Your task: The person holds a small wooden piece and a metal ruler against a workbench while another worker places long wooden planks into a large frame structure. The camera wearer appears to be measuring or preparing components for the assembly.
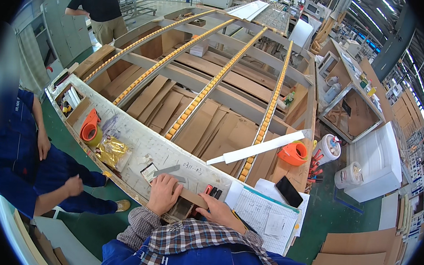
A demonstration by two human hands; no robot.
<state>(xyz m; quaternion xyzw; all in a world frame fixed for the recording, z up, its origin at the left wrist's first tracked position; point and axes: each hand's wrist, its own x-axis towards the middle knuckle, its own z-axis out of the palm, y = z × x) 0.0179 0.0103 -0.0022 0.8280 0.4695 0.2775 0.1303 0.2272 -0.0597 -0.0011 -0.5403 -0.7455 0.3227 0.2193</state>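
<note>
A short brown strip (193, 197), which looks like cardboard or wood, spans the gap between my hands at the table's near edge. My left hand (163, 196) closes over its left end, fingertips beside a grey flat metal piece (168, 170). My right hand (221, 214) pinches the right end between thumb and fingers. Red and black pens or markers (211, 190) lie just beyond my right fingers. Below the strip is a small open compartment (181, 209), partly hidden by my hands. A small notepad (148, 171) sits beyond my left hand.
A roller-track frame table (215, 90) holds cardboard sheets underneath. Orange tape dispensers (90, 129) stand left and right (292, 154). A white tapered bar (263, 147), a clipboard of papers (265, 219) and a phone (288, 191) lie rightward. A co-worker (16, 157) stands close left; another person (102, 9) stands farther off.
</note>
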